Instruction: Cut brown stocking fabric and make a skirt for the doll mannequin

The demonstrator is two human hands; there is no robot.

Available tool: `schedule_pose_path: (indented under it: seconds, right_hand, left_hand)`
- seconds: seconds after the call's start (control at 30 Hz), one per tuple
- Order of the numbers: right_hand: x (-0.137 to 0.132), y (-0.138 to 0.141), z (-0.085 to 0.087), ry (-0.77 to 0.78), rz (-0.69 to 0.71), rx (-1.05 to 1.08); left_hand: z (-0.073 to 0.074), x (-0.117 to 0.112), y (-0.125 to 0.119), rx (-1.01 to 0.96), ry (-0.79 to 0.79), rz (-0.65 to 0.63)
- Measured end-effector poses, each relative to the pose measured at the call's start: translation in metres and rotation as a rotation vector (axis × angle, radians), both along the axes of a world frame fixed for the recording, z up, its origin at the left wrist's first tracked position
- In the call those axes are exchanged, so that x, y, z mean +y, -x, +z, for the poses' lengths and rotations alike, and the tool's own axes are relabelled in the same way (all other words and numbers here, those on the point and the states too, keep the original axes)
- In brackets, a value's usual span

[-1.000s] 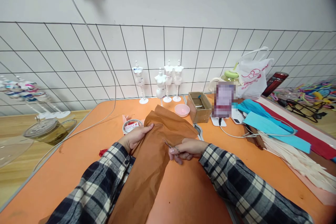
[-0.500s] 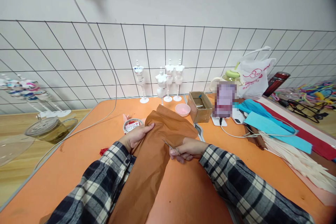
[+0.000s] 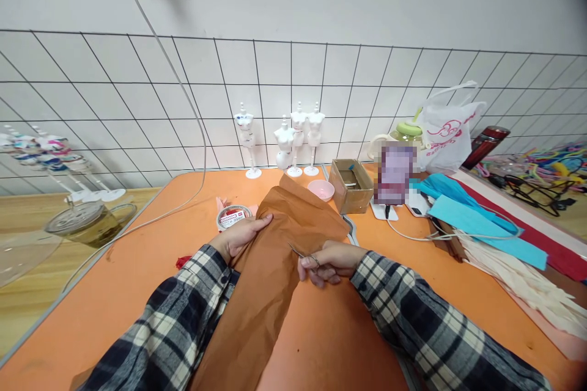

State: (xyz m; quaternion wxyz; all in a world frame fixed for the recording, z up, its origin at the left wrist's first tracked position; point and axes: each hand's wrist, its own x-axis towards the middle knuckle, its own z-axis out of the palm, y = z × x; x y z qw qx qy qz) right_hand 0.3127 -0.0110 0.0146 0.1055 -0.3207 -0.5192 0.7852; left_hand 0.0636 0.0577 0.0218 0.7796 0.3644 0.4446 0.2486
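Observation:
A long piece of brown fabric (image 3: 266,275) lies over the orange table and runs down towards me. My left hand (image 3: 241,236) grips its left edge, thumb on top and the other fingers partly hidden beneath. In my right hand (image 3: 329,261) is a small pair of scissors (image 3: 302,254), with a finger and thumb at the handle loops. The thin blades point up and left, lying against the fabric near its right edge. Whether the blades are parted I cannot tell.
A round tin (image 3: 233,217) stands beyond my left hand. Behind the fabric are a pink bowl (image 3: 321,190), a cardboard box (image 3: 352,192) and several white mannequin stands (image 3: 285,140). A phone (image 3: 394,174) with a cable and blue cloth (image 3: 486,226) lie at right. A glass teapot (image 3: 85,224) stands left.
The view has shifted slightly, so everything sits a little further right. Both hands keep their hold, and the scissors stay against the fabric with hardly any movement.

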Motion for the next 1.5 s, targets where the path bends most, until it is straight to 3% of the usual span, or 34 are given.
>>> schedule_pose_path:
  seconds: [0.23, 0.47, 0.73, 1.1, 1.5]
  right_hand:
    - [0.004, 0.003, 0.007, -0.013, 0.029, -0.03]
    - [0.004, 0.0, 0.005, -0.097, 0.009, -0.015]
    - [0.003, 0.0, 0.004, -0.006, 0.061, 0.013]
    - [0.008, 0.008, 0.004, -0.012, 0.085, -0.002]
    - [0.005, 0.001, 0.005, -0.118, 0.026, 0.006]
  left_hand:
    - [0.0, 0.001, 0.0, -0.018, 0.031, -0.04]
    - [0.002, -0.002, -0.001, -0.038, 0.036, 0.031]
    - [0.005, -0.003, -0.002, -0.013, 0.025, 0.049]
    - [0.008, -0.004, -0.003, -0.046, 0.004, -0.008]
    - [0.003, -0.002, -0.001, 0.012, -0.009, -0.011]
